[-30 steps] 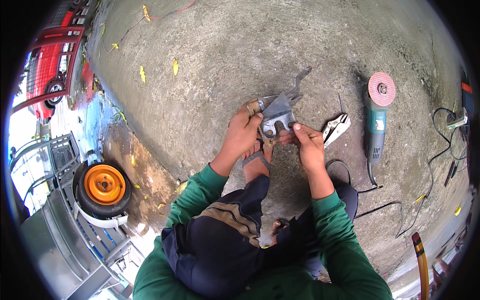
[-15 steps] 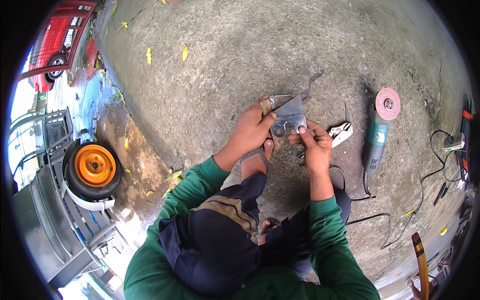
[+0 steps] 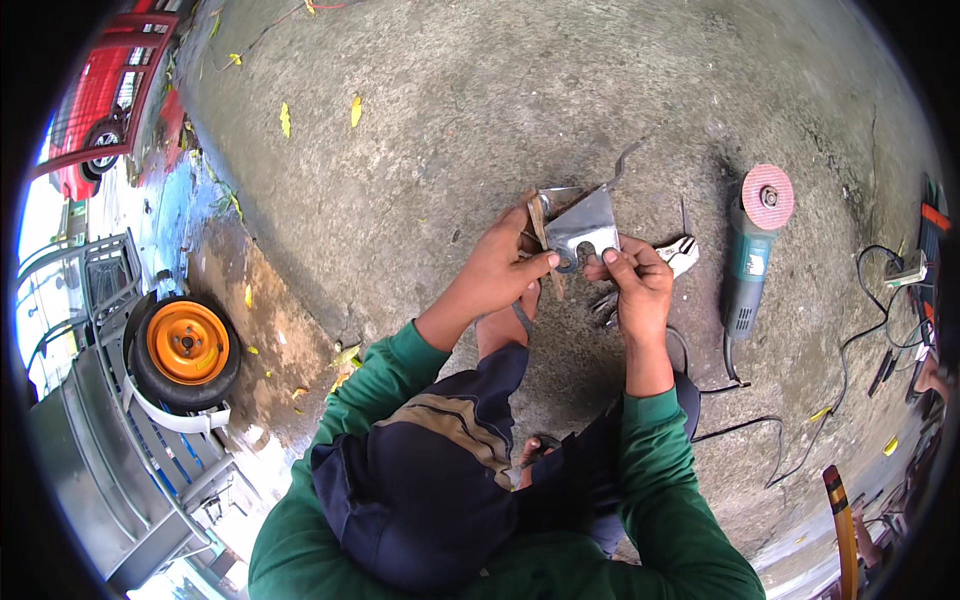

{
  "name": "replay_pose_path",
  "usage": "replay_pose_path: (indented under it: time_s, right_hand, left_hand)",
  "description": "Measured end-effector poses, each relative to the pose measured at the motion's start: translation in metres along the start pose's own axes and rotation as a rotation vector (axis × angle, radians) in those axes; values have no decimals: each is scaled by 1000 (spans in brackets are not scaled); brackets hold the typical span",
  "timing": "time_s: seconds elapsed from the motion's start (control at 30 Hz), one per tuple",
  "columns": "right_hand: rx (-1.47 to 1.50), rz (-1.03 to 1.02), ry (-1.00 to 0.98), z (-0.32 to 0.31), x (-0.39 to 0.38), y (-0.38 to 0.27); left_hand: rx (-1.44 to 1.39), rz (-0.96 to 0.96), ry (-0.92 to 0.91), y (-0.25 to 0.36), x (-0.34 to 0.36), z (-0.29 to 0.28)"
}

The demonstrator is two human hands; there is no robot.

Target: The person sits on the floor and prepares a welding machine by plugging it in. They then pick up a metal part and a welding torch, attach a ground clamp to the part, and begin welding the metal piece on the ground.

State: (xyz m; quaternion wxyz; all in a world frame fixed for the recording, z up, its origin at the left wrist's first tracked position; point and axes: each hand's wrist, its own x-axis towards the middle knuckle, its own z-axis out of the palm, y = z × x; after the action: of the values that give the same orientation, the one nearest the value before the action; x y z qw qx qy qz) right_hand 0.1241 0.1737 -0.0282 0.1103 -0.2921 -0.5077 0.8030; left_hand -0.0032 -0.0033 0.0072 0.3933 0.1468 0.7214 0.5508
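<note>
Between my two hands is a bent sheet-metal bracket, silvery, with a notch and a round hole along its near edge and a thin bent strip at its far right. My left hand grips its left side, thumb near the hole, along with a thin brownish strip that stands along that side. My right hand pinches the near right corner between thumb and fingers. Just beyond the right fingers, locking pliers lie on the concrete, partly hidden by that hand.
An angle grinder with a pinkish disc lies to the right, its black cord looping over the concrete floor. A wheel with an orange rim and grey metal frames stand at left. A power outlet box is at far right.
The bracket has turned slightly in my hands, its flat face showing more squarely. My right hand has risen a little along its right edge. The whole view has shifted slightly.
</note>
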Motion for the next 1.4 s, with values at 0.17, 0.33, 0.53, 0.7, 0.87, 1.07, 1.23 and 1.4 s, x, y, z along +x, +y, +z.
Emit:
replay_pose_path:
  time_s: [0.17, 0.33, 0.53, 0.7, 0.87, 1.07, 1.23, 1.4]
  right_hand:
    - [37, 10, -28, -8, 2, 2]
    - [30, 65, -3, -6, 2, -1]
    - [32, 105, 5, -6, 3, -1]
    - [85, 127, 11, -6, 4, 1]
    - [97, 155, 19, -5, 4, -2]
    - [125, 180, 4, -4, 5, 1]
    - [140, 179, 5, -10, 7, 8]
    - [92, 193, 28, -1, 6, 1]
  left_hand:
    - [-59, -53, -25, 8, -3, 2]
    - [-90, -72, -27, 5, -3, 3]
    - [-90, -80, -33, 2, -2, 2]
    - [-76, -63, -9, 7, -3, 5]
    - [-103, -63, -6, 7, -4, 6]
    - [-100, -25, -5, 2, -4, 4]
    - [-137, -94, -21, 5, -3, 3]
    - [-237, -34, -18, -6, -1, 2]
